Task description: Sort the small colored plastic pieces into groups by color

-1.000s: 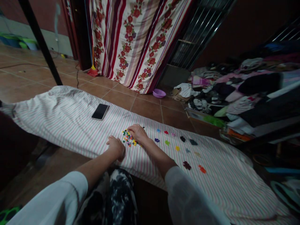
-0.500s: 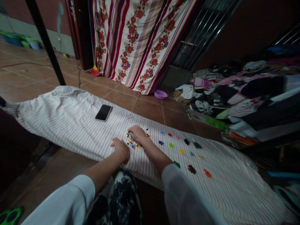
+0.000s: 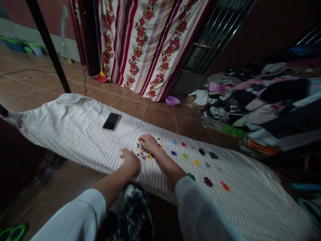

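Note:
A mixed pile of small coloured pieces [image 3: 144,155] lies on a striped cloth [image 3: 82,134], the pieces too small to name. My right hand [image 3: 149,144] is over the far part of this pile, its fingers bent down and drawn together; whatever is at the fingertips is hidden. On the near left side of the pile, my left hand [image 3: 131,161] rests on the cloth with its fingers loosely stretched and nothing visible in them. Small single-colour clusters lie to the right, among them a yellow cluster [image 3: 196,162], a brown cluster [image 3: 208,181] and an orange cluster [image 3: 225,186].
A phone [image 3: 111,121] lies on the cloth left of the pile. Beyond the cloth's far edge are a purple basin [image 3: 172,101] on the tiled floor and a hanging floral curtain [image 3: 150,43]. Heaped clothes [image 3: 250,97] fill the right side. A dark pole [image 3: 50,47] slants at left.
The whole view has shifted slightly. Both hands keep nearly the same places by the pile, and the colour clusters look unchanged.

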`<state>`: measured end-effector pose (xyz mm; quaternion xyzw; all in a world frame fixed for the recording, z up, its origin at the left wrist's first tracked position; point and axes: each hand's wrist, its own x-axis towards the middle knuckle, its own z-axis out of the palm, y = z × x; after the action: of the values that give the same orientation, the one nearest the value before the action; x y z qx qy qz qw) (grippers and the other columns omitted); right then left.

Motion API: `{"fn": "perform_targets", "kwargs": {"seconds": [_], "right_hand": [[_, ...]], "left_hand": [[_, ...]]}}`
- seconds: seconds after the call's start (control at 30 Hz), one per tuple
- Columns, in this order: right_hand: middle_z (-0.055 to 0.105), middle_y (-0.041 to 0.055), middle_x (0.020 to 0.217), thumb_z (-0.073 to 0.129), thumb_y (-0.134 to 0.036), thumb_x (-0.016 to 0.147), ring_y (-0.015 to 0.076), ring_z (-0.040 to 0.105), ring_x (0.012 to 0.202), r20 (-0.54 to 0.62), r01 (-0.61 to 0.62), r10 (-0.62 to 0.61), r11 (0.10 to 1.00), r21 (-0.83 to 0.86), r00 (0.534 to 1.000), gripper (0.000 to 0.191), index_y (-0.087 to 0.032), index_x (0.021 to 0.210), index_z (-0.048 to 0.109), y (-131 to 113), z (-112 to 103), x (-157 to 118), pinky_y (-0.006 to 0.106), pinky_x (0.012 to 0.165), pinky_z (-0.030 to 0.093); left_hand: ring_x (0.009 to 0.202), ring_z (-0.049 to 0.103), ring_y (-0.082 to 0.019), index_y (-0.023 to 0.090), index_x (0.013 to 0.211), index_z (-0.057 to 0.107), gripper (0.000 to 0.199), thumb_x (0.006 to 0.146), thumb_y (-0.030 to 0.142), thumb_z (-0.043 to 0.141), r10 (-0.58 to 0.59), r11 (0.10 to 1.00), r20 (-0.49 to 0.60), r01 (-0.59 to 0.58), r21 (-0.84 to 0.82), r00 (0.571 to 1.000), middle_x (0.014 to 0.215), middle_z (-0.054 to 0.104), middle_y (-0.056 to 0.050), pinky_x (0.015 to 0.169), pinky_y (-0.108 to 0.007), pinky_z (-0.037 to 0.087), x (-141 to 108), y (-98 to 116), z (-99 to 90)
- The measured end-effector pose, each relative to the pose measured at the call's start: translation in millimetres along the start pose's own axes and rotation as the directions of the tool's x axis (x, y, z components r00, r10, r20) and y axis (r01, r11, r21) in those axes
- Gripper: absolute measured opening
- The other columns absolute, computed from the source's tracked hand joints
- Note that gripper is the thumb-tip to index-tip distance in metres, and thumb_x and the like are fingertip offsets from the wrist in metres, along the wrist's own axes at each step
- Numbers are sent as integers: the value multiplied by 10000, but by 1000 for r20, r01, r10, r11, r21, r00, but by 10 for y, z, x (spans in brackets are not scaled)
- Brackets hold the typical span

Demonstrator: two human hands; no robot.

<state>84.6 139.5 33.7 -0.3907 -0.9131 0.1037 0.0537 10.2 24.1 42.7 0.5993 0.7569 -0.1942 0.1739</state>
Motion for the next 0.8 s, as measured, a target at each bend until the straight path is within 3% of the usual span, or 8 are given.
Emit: {"fn": "perform_targets", "kwargs": {"seconds": [0.17,0.4,0.53,0.8], "right_hand": [[673,67,1065,490,-184,888,184,543,1018,-137,-58,68,996,70,988,241,-194,1009,698,96,12,-6,302,958,359],[680,64,1010,444,-169,906,184,554,1008,-33,-116,119,988,99,992,262,-198,1044,665,70,42,-79,282,899,379],[682,63,986,436,-187,915,182,575,978,-87,-128,141,982,138,986,253,-194,1063,640,108,-20,-181,258,853,397],[703,-2,859,485,-194,840,152,627,794,-236,-141,263,890,433,935,207,-223,952,657,292,-37,-350,236,739,443]], "left_hand": [[1320,274,-612,83,1467,334,1206,373,234,818,5,998,-1,-5,-55,1000,1477,307,-358,871,-631,452,-20,-6,-24],[1343,293,-563,91,1472,327,1153,458,330,819,0,999,25,-1,51,1000,1482,301,-351,835,-559,488,-92,-22,-89],[1341,303,-557,85,1475,316,1173,455,363,825,-9,998,23,8,59,1000,1476,301,-360,831,-544,490,-72,-20,-71],[1301,336,-586,66,1448,368,1141,426,333,801,24,999,-52,-22,38,998,1449,341,-376,805,-559,493,-9,-48,55]]}}
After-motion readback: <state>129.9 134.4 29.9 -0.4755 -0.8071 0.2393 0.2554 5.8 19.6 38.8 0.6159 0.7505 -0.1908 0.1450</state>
